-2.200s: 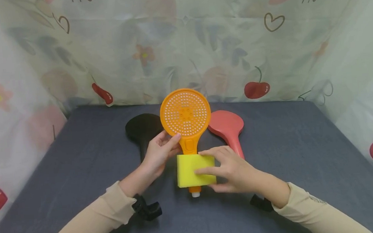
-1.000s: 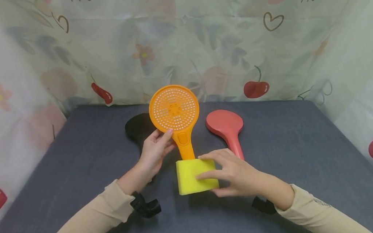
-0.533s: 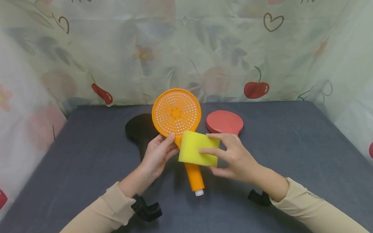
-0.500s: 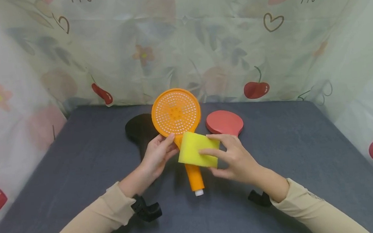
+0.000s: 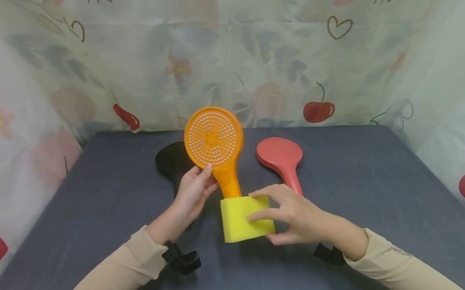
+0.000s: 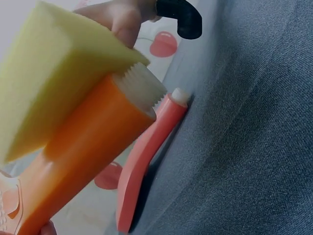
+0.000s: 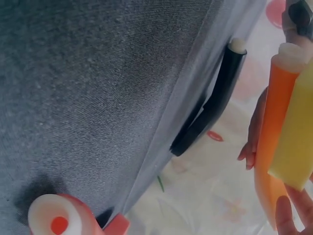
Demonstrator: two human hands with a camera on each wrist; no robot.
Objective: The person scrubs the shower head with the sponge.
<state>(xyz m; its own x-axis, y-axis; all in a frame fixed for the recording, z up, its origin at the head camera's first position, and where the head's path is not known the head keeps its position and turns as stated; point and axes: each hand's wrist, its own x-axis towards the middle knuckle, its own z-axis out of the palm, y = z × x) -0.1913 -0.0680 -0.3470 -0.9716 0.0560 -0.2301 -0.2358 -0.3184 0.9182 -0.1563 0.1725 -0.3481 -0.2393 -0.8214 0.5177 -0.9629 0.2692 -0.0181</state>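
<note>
Left hand (image 5: 192, 191) holds orange plastic round-faced showerhead (image 5: 215, 142); right hand (image 5: 297, 215) pinches yellow foam block (image 5: 240, 224). Likely wiping handle (image 6: 93, 142); next stroke needs steadiness.

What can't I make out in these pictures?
Head view: lower end of the orange shower head, hidden by the sponge.
Head view: part of the black shower head, behind the left hand.
Right wrist view: part of the sponge, cut off by the right edge.

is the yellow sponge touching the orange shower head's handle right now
Touching. In the left wrist view, the yellow sponge lies against the orange handle, with no gap showing between them.
</note>
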